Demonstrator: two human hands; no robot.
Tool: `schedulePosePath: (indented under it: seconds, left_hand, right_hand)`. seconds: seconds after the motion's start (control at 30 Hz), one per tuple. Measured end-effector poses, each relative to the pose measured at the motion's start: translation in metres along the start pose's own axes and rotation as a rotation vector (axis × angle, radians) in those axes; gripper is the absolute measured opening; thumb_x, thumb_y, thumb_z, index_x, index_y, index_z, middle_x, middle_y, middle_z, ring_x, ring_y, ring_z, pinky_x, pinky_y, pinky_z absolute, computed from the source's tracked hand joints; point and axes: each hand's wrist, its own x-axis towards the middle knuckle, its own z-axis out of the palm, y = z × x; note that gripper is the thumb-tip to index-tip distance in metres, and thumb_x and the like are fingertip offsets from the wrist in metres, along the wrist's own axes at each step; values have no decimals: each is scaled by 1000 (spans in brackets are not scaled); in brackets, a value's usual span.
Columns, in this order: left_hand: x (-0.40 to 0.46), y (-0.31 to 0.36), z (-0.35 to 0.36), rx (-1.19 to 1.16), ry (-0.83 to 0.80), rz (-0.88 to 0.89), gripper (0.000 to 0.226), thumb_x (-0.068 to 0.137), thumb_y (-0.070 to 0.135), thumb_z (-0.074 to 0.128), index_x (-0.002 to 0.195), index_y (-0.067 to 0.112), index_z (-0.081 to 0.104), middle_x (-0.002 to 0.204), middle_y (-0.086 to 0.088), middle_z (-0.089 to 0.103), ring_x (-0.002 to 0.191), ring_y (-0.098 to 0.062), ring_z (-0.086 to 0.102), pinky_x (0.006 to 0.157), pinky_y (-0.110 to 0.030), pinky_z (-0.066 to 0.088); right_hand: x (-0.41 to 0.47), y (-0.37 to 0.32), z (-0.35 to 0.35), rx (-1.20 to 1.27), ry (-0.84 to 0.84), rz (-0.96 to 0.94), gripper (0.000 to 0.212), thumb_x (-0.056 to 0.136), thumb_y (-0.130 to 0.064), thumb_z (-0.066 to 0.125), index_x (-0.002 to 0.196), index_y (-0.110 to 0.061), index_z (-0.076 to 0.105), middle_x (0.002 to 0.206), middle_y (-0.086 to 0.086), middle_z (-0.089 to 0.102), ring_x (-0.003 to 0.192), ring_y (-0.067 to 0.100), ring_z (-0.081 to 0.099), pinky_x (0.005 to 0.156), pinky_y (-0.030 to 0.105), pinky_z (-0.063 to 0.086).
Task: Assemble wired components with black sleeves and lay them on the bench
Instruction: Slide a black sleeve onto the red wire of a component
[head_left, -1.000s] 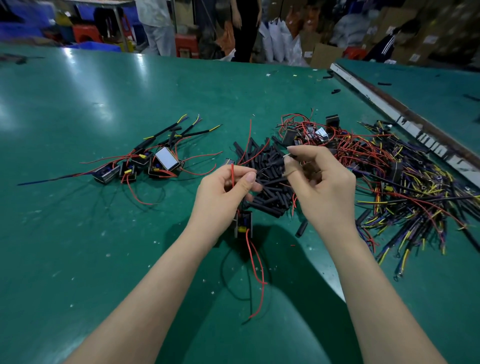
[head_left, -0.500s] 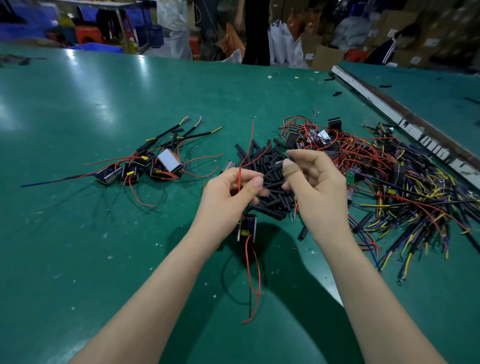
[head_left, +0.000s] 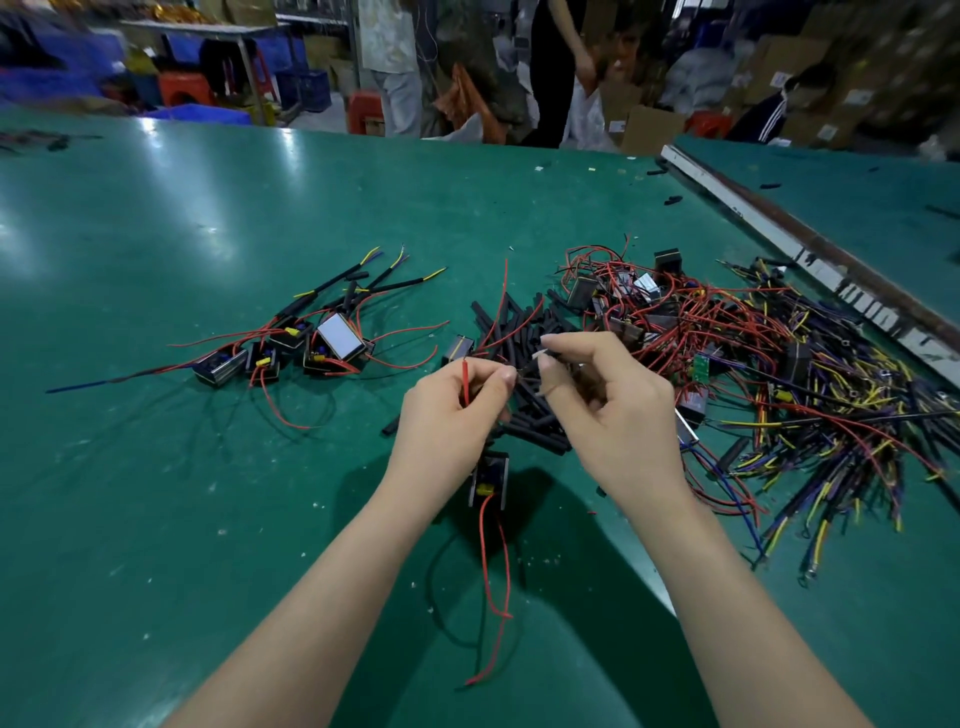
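Note:
My left hand (head_left: 449, 410) pinches a red wire (head_left: 465, 382) of a small black component (head_left: 489, 478) that hangs below it, with two red leads trailing toward me. My right hand (head_left: 610, 410) pinches a black sleeve (head_left: 527, 368) at the fingertips, its end right beside the left fingertips. Just behind both hands lies a heap of loose black sleeves (head_left: 524, 322). Several finished components with sleeved wires (head_left: 291, 345) lie in a group on the left of the green bench (head_left: 156, 519).
A large tangle of red, yellow and dark wires with unassembled components (head_left: 779, 374) covers the bench on the right. A metal rail (head_left: 789, 244) divides this bench from another at the far right. People and boxes stand beyond the far edge.
The two hands have drawn closer together, and the right hand has brought the sleeve's end up to the left fingertips. The hanging component has barely moved.

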Motion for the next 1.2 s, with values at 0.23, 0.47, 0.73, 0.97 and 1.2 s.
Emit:
schedulePosePath:
  seconds: [0.23,0.47,0.73,0.97,1.2]
  left_hand:
    - [-3,4,2,14,3,-4,21,91,24,61,71,30,64,52,15,59,51,0,50,56,-19,43]
    - [-5,4,0,62,-30,37,20,91,25,61,72,29,63,53,14,60,51,-2,48,56,-20,41]
    - [-5,5,0,140,6,33,18,90,26,58,73,26,63,54,17,61,52,-1,50,58,-16,40]
    - [-6,5,0,163,-4,59,16,90,24,59,74,21,63,55,17,61,54,-1,50,61,-18,42]
    - [-3,3,-2,191,28,57,20,91,28,58,72,24,61,55,19,60,54,1,50,61,-18,40]
  right_hand:
    - [0,-4,2,119,8,127,11,87,-14,65,98,-18,64,82,-17,65,70,-4,59,68,9,43]
    - [4,-6,0,314,-12,309,15,90,-11,65,98,-23,63,89,-10,70,81,-3,64,72,12,47]
    - [5,-8,1,438,-27,384,18,88,-10,66,95,-26,64,88,-5,70,78,0,63,72,20,52]
    - [3,-10,4,401,53,332,17,88,-12,67,96,-26,63,87,-10,70,82,0,64,74,20,51]
    - [3,-5,2,302,-27,293,18,87,-14,68,94,-30,62,83,-14,68,79,0,63,75,19,50]
